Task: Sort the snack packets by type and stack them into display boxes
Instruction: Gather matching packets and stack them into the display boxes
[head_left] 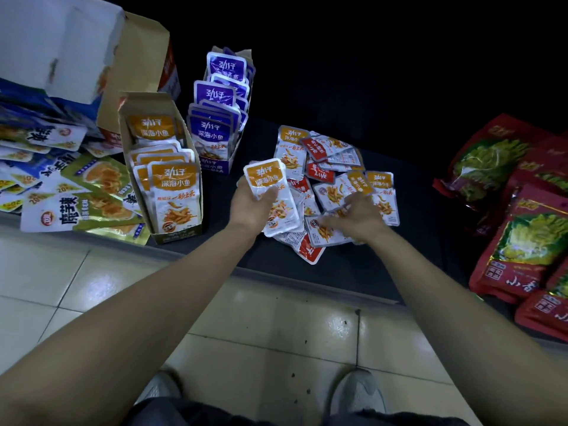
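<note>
My left hand grips a small stack of orange snack packets above the dark shelf. My right hand lies on a loose pile of orange and red packets, its fingers pinching an orange packet at the pile's near edge. To the left stands an orange display box filled with upright orange packets. Behind it a purple display box holds purple packets.
Large green and blue snack bags lie at the left under cardboard cartons. Big red bags fill the right side. The shelf's front edge runs above a tiled floor, where my shoes show.
</note>
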`<state>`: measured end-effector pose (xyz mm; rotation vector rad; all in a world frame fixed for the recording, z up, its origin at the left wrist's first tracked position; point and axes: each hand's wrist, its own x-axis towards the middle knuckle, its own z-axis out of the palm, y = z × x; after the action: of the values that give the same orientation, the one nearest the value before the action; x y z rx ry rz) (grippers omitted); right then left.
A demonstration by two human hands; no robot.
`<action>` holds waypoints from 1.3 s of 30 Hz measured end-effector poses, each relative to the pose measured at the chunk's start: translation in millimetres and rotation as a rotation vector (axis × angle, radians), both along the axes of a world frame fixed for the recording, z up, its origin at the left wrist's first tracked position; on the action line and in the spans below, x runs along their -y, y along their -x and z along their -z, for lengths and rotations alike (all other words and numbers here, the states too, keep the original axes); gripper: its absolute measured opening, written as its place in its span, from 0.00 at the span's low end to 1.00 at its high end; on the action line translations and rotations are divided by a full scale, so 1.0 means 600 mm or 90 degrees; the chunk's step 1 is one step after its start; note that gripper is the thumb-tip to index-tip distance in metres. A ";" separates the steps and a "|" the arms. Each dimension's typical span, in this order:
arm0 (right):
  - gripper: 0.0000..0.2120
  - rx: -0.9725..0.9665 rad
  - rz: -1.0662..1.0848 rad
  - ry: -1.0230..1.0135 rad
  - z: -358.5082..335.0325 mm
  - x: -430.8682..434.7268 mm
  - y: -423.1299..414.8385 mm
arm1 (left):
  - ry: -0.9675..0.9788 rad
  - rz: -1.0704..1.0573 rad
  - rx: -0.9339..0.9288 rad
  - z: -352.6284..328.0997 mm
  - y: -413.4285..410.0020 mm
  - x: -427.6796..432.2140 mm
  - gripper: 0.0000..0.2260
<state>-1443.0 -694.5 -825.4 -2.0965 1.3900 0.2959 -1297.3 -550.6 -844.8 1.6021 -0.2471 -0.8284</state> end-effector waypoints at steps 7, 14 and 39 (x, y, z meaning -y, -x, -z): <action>0.28 0.066 0.004 0.104 0.021 0.020 0.020 | -0.019 0.029 0.009 0.007 0.006 0.008 0.12; 0.27 0.068 -0.077 0.123 0.027 0.020 0.024 | -0.049 0.037 0.011 0.021 0.005 0.012 0.13; 0.11 0.631 0.425 -0.231 -0.015 0.061 0.010 | -0.056 0.047 -0.054 0.019 0.002 0.016 0.08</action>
<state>-1449.2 -730.8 -816.2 -1.0845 1.1646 -0.6363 -1298.4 -560.1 -856.2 1.6426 -0.2125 -0.9734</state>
